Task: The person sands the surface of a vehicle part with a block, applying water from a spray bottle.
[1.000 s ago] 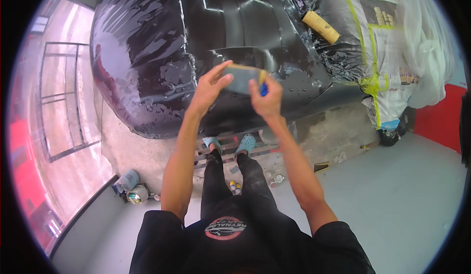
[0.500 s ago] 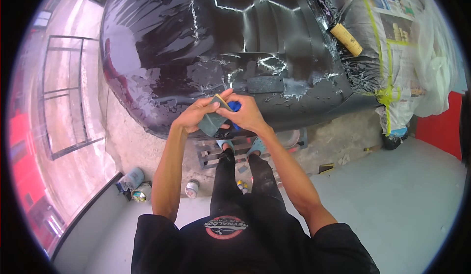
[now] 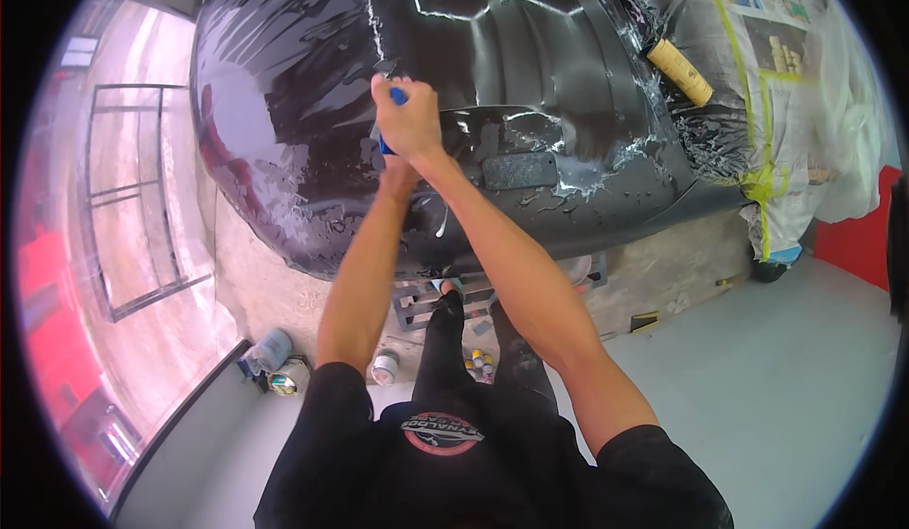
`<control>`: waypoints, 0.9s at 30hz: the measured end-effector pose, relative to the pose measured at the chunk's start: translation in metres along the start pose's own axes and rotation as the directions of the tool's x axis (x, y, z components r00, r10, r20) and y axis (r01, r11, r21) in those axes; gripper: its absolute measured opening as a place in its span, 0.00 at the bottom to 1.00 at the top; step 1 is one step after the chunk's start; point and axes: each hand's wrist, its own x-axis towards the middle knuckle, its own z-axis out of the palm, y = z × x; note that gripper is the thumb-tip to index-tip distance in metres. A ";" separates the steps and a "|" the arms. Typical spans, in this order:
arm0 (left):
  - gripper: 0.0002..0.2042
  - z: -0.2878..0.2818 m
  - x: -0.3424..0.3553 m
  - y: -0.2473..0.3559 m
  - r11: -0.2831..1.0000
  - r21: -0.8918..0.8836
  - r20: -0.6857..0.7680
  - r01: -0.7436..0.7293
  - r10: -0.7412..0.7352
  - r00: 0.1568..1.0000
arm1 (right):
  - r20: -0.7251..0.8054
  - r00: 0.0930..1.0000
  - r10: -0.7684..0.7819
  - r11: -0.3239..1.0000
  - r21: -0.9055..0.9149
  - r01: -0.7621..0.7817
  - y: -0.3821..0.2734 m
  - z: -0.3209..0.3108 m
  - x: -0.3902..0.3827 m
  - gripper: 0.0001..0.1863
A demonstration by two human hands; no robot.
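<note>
My right hand (image 3: pixel 409 122) is closed round a blue block (image 3: pixel 398 95) on the wet black car panel (image 3: pixel 284 103), left of middle. My left hand (image 3: pixel 398 161) is behind and under it, its fingers mostly hidden. What looks like the grey-green abrasive sheet from the earlier frames barely shows beside the block. White slurry lines, some in hexagon shapes, and dull patches mark the panel. A dark grey rectangular pad (image 3: pixel 519 173) lies on it to the right of my hands, and a tan cylinder (image 3: pixel 680 72) lies farther back at the right.
Newspaper and plastic sheeting (image 3: pixel 776 131) with yellow tape cover the car's right part. A slatted stand (image 3: pixel 412 306) is by my feet. Paint cans (image 3: pixel 284 377) and small containers sit on the floor. A metal frame (image 3: pixel 123 197) is at the left, a red panel (image 3: pixel 847 226) at the right.
Both hands were first holding the sheet up, then fitting it around the blue block nearer the panel's front edge. Now they have moved up and left onto the panel, my right hand over the left.
</note>
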 end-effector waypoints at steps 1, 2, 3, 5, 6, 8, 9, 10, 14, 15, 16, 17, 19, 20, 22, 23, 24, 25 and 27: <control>0.17 -0.001 -0.015 -0.003 0.981 0.178 0.032 -0.080 0.075 0.997 | 0.118 0.985 0.126 0.992 -0.007 -0.126 0.004 -0.007 -0.008 0.23; 0.17 -0.003 -0.029 -0.006 0.925 0.345 0.078 -0.162 0.143 0.987 | 0.232 0.941 0.247 0.969 -0.028 -0.247 0.008 -0.023 -0.021 0.21; 0.17 -0.008 -0.038 -0.004 0.830 0.500 0.134 -0.246 0.206 0.969 | 0.205 0.946 0.250 0.967 -0.095 -0.235 0.008 -0.043 -0.031 0.22; 0.16 -0.001 -0.048 -0.001 0.567 0.720 0.276 -0.400 0.294 0.915 | 0.059 0.992 0.115 0.976 -0.193 -0.101 0.026 -0.102 -0.040 0.20; 0.16 0.001 -0.037 0.000 0.566 0.723 0.270 -0.397 0.298 0.916 | -0.052 0.996 0.078 0.962 -0.259 -0.089 0.036 -0.131 -0.038 0.18; 0.17 0.003 -0.008 0.003 0.556 0.735 0.266 -0.387 0.289 0.920 | -0.187 0.969 -0.164 0.889 -0.454 0.063 0.064 -0.193 -0.013 0.20; 0.17 0.004 0.010 0.002 0.553 0.740 0.267 -0.383 0.280 0.922 | -0.189 0.973 -0.135 0.793 -0.609 -0.008 0.075 -0.224 0.003 0.18; 0.17 0.008 0.031 0.003 0.556 0.763 0.237 -0.330 0.235 0.943 | -0.243 0.943 -0.226 0.747 -0.665 0.007 0.087 -0.250 0.021 0.16; 0.18 0.030 -0.007 -0.001 0.559 0.767 0.189 -0.314 0.271 0.944 | -0.199 0.888 -0.415 0.395 -0.918 -0.021 0.130 -0.339 0.063 0.14; 0.18 0.030 -0.027 -0.009 0.546 0.764 0.204 -0.345 0.302 0.931 | -0.185 0.864 -0.468 0.308 -0.951 -0.037 0.136 -0.341 0.070 0.13; 0.17 0.024 -0.037 -0.003 0.538 0.771 0.232 -0.341 0.261 0.937 | -0.196 0.867 -0.459 0.325 -0.945 -0.042 0.134 -0.335 0.070 0.13; 0.17 0.025 -0.024 -0.005 0.518 0.793 0.216 -0.321 0.253 0.943 | -0.141 0.888 -0.438 0.279 -0.960 -0.016 0.132 -0.329 0.070 0.13; 0.18 0.026 0.023 0.002 0.473 0.839 0.192 -0.267 0.202 0.960 | -0.077 0.912 -0.404 0.250 -0.968 0.029 0.130 -0.318 0.070 0.12; 0.18 0.023 0.039 0.004 0.449 0.861 0.194 -0.239 0.146 0.970 | -0.080 0.917 -0.391 0.265 -0.964 0.028 0.129 -0.313 0.067 0.12; 0.16 0.038 0.028 0.004 0.453 0.869 0.156 -0.199 0.131 0.979 | -0.052 0.915 -0.400 0.245 -0.968 0.052 0.130 -0.320 0.072 0.12; 0.16 0.049 0.001 0.009 0.454 0.867 0.147 -0.207 0.164 0.976 | -0.070 0.930 -0.361 0.236 -0.972 0.019 0.130 -0.327 0.070 0.12; 0.15 0.053 -0.019 0.010 0.446 0.870 0.127 -0.209 0.207 0.970 | -0.073 0.926 -0.370 0.242 -0.970 0.021 0.130 -0.330 0.073 0.12; 0.14 0.047 -0.030 0.010 0.477 0.827 0.164 -0.298 0.301 0.939 | -0.077 0.937 -0.340 0.258 -0.966 0.014 0.128 -0.327 0.069 0.12; 0.14 0.041 -0.004 0.006 0.453 0.851 0.172 -0.268 0.242 0.955 | -0.078 0.944 -0.320 0.280 -0.960 0.016 0.125 -0.322 0.071 0.11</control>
